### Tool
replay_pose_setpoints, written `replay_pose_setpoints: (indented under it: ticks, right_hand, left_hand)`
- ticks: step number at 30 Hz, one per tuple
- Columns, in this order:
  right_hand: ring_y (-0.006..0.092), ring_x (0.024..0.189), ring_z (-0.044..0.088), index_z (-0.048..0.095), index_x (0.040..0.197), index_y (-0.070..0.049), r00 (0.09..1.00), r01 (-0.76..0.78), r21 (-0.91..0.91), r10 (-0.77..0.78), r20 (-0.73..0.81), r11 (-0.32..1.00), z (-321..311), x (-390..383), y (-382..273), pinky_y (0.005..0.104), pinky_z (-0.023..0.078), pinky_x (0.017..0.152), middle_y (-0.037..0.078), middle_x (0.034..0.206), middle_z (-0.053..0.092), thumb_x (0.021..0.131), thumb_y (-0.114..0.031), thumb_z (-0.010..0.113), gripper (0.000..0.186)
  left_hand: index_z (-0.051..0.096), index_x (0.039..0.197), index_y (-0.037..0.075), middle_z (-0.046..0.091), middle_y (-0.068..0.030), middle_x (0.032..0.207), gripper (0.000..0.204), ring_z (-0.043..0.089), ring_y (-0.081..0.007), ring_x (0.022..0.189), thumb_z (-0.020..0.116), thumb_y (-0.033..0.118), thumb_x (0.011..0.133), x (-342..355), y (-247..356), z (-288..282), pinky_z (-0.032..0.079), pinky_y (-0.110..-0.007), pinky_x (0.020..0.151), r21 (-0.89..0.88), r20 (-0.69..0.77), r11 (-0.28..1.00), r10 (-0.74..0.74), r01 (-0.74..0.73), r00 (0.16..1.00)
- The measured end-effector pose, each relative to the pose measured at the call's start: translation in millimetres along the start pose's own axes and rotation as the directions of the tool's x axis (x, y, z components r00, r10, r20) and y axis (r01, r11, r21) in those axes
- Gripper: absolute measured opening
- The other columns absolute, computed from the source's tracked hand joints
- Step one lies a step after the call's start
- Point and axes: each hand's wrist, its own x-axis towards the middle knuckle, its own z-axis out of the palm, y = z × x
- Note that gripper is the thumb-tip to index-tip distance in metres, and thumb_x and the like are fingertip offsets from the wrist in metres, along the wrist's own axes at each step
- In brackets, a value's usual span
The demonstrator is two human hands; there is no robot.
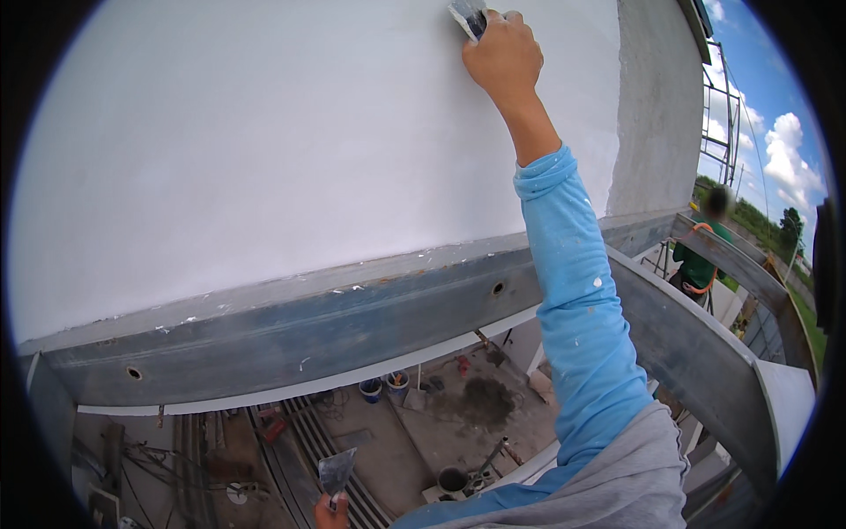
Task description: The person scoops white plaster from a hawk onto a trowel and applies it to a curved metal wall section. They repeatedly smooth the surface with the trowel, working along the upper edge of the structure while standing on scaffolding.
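Note:
My right arm, in a paint-flecked light blue sleeve, reaches up across a white-coated wall. The fingers of my right hand are closed round a putty knife, whose blade is against or very close to the wall; the top of the frame cuts it off. Low in the view, my left hand grips the handle of a second putty knife, its smeared blade pointing up. Most of the left hand lies beyond the lower edge.
A steel beam runs along the wall's foot; another beam juts out at right. Far below, the floor holds buckets, long metal bars and cables. A person in green stands at far right, near scaffolding.

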Motion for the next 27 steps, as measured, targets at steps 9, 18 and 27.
replay_pose_setpoints:
  ticks: [9, 18, 27]
  right_hand:
    - [0.0344, 0.094, 0.064, 0.067, 0.113, 0.0, 0.975, 0.16, 0.316, -0.199, 0.095, 0.935, -47.7, -26.0, -33.2, 0.0467, 0.049, 0.084, 0.02, 0.102, 0.066, 0.083, -0.021, 0.063, 0.036]
    - [0.0274, 0.082, 0.065, 0.069, 0.101, 0.002, 0.808, -0.561, 0.174, 0.49, 0.328, 0.809, 2.1, 79.2, 333.4, 0.039, 0.051, 0.071, 0.014, 0.09, 0.069, 0.087, -0.037, 0.063, 0.042]
    - [0.0239, 0.07, 0.06, 0.068, 0.095, 0.005, 0.757, -0.604, 0.017, 0.567, 0.326, 0.797, 54.5, 38.5, 441.3, 0.038, 0.046, 0.058, 0.013, 0.086, 0.066, 0.087, -0.038, 0.064, 0.043]
  left_hand:
    - [0.055, 0.078, 0.001, 0.044, -0.0041, 0.061, 0.041, 0.039, -0.0146, 0.061, 0.057, 0.037, 0.097, 12.3, -15.5, -7.4, 0.034, -0.036, 0.052, 0.071, 0.028, 0.996, 0.06, -0.062, 0.998]
    - [0.054, 0.079, 0.0, 0.044, -0.0078, 0.064, 0.039, 0.039, -0.0167, 0.062, 0.059, 0.034, 0.097, 40.0, -81.0, 22.9, 0.034, -0.037, 0.053, 0.217, -0.119, 0.918, 0.362, -0.332, 0.924]
    - [0.054, 0.078, 0.002, 0.041, -0.0054, 0.062, 0.041, 0.038, -0.0148, 0.061, 0.057, 0.038, 0.097, 25.3, 14.3, 62.2, 0.034, -0.036, 0.054, 0.089, -0.01, 0.99, 0.113, -0.112, 0.994]
